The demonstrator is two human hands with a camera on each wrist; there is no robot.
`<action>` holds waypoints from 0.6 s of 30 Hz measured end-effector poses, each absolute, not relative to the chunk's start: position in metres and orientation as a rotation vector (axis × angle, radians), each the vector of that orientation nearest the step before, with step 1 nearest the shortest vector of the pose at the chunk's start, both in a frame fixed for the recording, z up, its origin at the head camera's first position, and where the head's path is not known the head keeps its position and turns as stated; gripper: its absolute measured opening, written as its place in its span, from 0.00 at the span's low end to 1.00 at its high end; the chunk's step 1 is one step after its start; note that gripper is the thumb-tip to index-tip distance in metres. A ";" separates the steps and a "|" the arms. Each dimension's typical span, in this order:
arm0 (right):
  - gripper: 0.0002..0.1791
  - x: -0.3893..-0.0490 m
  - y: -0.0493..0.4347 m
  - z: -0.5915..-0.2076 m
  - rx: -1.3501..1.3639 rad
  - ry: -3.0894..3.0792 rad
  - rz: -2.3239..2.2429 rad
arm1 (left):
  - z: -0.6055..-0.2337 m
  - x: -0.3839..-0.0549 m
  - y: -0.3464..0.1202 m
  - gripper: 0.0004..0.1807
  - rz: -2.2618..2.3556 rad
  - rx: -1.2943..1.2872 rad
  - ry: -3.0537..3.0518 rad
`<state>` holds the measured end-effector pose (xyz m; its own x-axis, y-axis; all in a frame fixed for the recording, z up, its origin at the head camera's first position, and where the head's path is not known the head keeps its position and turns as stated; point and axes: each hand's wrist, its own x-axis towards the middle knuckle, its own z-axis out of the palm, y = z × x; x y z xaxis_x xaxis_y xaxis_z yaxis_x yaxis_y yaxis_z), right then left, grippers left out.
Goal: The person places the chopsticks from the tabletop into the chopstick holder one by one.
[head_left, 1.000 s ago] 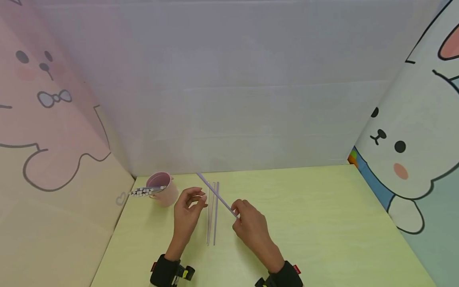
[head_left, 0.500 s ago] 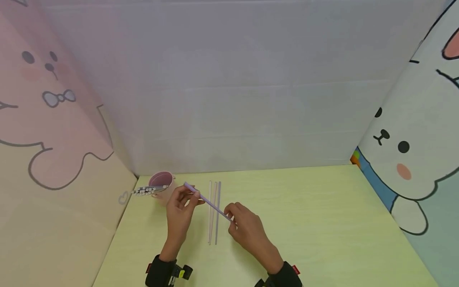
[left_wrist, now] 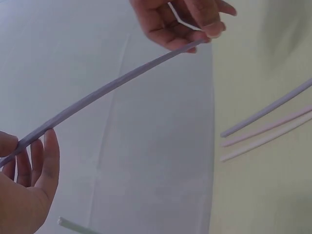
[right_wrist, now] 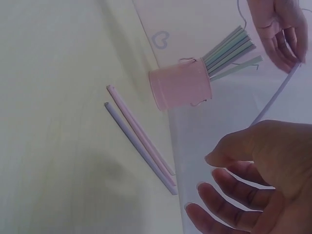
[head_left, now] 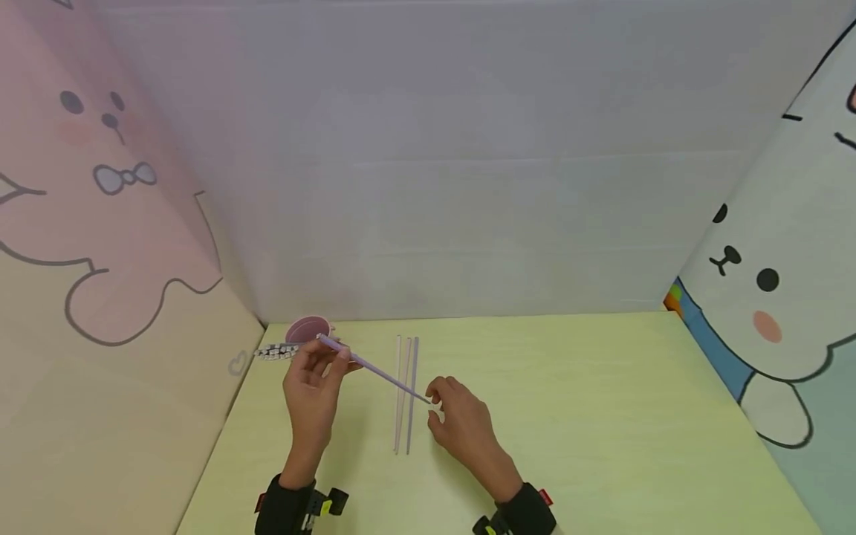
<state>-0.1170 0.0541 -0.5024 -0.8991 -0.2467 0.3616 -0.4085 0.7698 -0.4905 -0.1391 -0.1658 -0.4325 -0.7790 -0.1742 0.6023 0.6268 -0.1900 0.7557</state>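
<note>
My left hand [head_left: 313, 394] pinches a long purple straw [head_left: 388, 377] near its upper left end, between thumb and fingers, above the table. The straw slants down to the right. Its far end lies by the fingertips of my right hand [head_left: 468, 423], whose thumb and fingers stand apart in the right wrist view. Under the held straw, another purple straw [head_left: 412, 394], a pink straw [left_wrist: 268, 127] and a whitish straw [left_wrist: 268, 140] lie side by side on the table.
A pink bucket [right_wrist: 180, 85] with small handles stands at the table's back left, partly behind my left hand in the head view. Several pale green and grey straws [right_wrist: 231, 53] stick out of it. A white sheet [head_left: 435, 186] rises behind the table [head_left: 568, 416].
My left hand has moved left and taken hold of the purple straw. The straw has shifted left with it, and my right hand has let go of its lower end.
</note>
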 end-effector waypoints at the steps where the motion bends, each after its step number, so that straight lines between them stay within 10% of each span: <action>1: 0.14 -0.117 0.054 -0.505 0.496 -2.699 0.831 | -0.430 -0.139 -0.169 0.13 -2.006 -0.525 -1.537; 18: 0.14 -0.125 0.033 -0.549 0.380 -2.836 0.756 | -0.395 -0.133 -0.222 0.15 -1.927 -0.412 -1.259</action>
<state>-0.1251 0.0334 -0.5490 -0.9509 -0.1978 0.2382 -0.2901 0.8378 -0.4625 -0.1327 -0.2225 -0.3950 -0.6418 -0.4323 0.6334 0.7537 -0.2033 0.6250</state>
